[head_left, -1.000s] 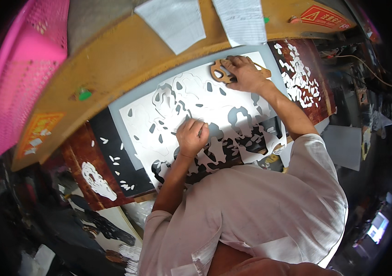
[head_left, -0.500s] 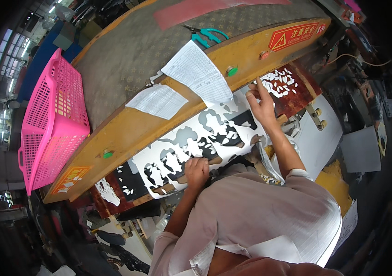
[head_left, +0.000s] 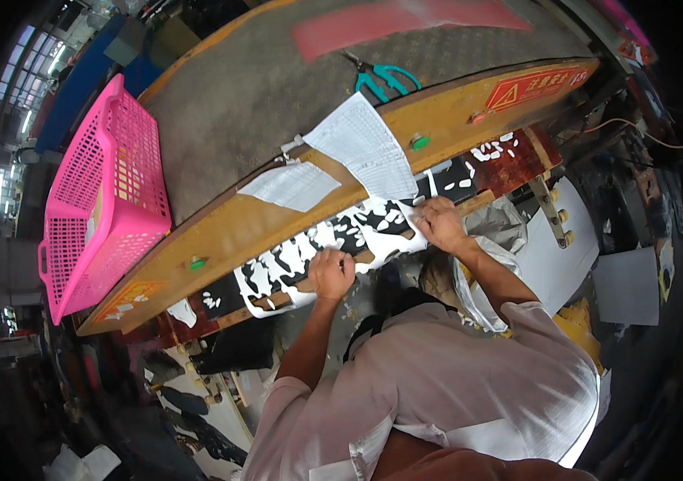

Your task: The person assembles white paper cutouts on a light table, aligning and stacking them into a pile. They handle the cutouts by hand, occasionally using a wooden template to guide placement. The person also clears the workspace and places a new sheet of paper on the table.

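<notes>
Head view | left hand (head_left: 331,272), right hand (head_left: 440,224) both gripping cut-out sheet (head_left: 333,240) | sheet since pulled to bench edge

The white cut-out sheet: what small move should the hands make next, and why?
Probably draw the white cut-out sheet a little further off the dark board. Both the left hand and the right hand grip its near edge, and part of it still lies on the board.

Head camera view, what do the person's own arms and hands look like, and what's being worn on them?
Both forearms are bare, and neither the left hand nor the right hand wears a glove. No watch or ring can be made out. A loose, short-sleeved, pale grey-white collared shirt covers the shoulders and upper arms.
</notes>
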`<state>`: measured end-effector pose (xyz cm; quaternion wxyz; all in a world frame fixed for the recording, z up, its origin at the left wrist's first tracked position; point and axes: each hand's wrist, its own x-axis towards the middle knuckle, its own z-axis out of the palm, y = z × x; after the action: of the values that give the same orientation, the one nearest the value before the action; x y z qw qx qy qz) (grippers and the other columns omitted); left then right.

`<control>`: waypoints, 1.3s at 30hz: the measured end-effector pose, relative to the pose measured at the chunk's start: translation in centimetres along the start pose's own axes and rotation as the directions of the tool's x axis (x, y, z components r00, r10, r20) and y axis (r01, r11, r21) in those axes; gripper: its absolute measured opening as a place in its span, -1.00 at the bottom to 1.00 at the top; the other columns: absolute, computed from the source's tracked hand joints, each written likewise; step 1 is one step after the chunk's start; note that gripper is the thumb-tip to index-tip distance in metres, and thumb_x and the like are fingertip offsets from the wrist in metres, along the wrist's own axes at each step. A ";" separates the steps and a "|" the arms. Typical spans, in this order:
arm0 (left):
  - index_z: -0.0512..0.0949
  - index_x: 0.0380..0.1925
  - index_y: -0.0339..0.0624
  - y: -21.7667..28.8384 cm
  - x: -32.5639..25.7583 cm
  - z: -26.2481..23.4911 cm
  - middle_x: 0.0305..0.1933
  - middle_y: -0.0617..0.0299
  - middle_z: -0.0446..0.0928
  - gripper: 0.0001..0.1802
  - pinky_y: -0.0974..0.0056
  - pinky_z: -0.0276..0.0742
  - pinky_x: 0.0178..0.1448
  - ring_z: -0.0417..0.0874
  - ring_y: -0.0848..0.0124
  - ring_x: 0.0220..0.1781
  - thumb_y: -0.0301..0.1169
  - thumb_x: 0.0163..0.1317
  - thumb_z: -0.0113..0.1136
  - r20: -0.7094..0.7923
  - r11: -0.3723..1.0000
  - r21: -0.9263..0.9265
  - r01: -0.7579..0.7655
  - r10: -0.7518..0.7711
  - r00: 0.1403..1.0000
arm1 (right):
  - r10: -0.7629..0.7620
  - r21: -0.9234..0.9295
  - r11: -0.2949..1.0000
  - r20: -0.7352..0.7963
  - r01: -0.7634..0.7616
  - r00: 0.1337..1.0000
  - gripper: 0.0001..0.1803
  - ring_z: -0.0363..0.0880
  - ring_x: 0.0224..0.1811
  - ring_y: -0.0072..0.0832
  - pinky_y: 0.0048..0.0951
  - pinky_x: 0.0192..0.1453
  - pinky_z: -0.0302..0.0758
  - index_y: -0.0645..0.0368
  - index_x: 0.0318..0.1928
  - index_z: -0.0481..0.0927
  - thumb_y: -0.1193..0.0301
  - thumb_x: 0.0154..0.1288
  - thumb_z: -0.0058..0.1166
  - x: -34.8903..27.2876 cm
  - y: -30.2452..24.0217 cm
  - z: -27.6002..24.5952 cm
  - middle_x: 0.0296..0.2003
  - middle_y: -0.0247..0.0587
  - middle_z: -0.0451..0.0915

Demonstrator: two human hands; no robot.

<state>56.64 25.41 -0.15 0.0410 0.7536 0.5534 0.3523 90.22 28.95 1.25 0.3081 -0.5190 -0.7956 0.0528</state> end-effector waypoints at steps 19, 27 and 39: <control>0.68 -0.51 -0.11 -5.2 -0.2 2.5 -0.40 0.17 0.58 -0.85 0.02 0.54 -0.17 0.62 0.07 -0.30 -0.32 0.15 0.39 0.105 0.994 -0.043 0.097 -0.092 0.990 | 0.425 0.321 0.791 0.324 -0.521 0.845 -0.62 0.71 0.12 0.00 -0.10 0.27 0.59 0.16 0.09 0.78 0.20 0.41 0.30 2.8 1.4 5.9 0.06 0.04 0.74; 0.66 -0.47 -0.19 1.3 0.6 3.7 -0.38 0.12 0.59 -0.85 -0.01 0.58 -0.19 0.62 0.04 -0.31 -0.38 0.19 0.40 0.047 0.954 -0.299 -0.038 0.055 0.997 | -0.003 -0.002 1.000 0.400 0.004 0.917 -0.10 0.39 0.46 0.17 -0.03 0.56 0.36 0.01 0.51 0.47 0.18 0.14 0.50 9.9 1.7 2.3 0.43 0.22 0.43; 0.61 -0.59 -0.04 -4.2 8.1 10.8 -0.44 0.27 0.54 -0.81 0.07 0.61 -0.19 0.61 0.22 -0.26 -0.30 0.10 0.42 0.038 0.966 -0.230 -0.120 0.132 0.990 | -0.248 -0.005 0.929 0.735 0.370 0.631 -0.16 0.42 0.42 0.10 0.00 0.54 0.42 -0.10 0.42 0.58 0.31 0.01 0.46 23.9 1.6 8.6 0.43 0.08 0.39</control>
<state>60.63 37.54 -6.19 0.1189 0.7868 0.4591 0.3951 80.28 52.21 4.13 -0.0674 -0.3336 -0.9303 0.1369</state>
